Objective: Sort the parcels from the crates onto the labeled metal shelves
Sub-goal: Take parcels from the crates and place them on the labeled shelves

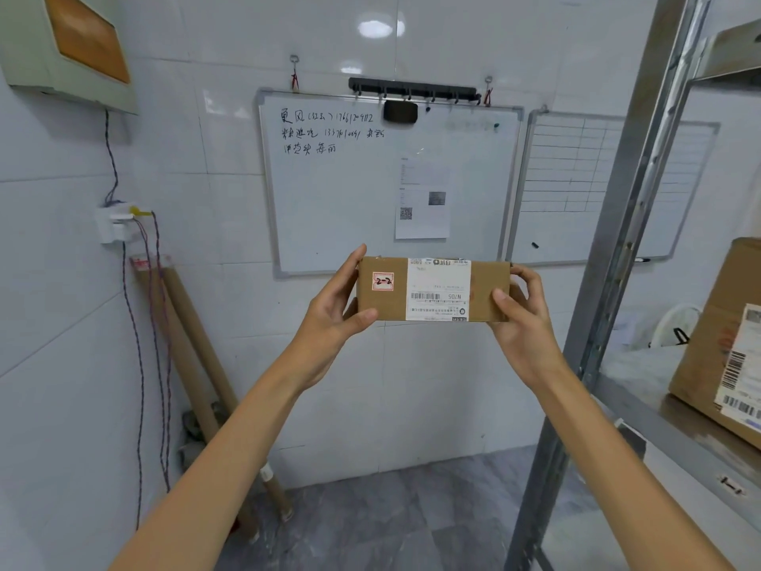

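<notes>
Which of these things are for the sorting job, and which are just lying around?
For the job: small box, held in left hand and right hand; 2-2 sticker; metal shelf; big box on it.
Just lying about: whiteboard; cardboard tubes.

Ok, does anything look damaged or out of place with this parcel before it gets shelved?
Nothing stands out. The parcel is held level between the left hand and the right hand. Its visible edges look square, and the shipping label and the red 2-2 sticker lie flat.
</notes>
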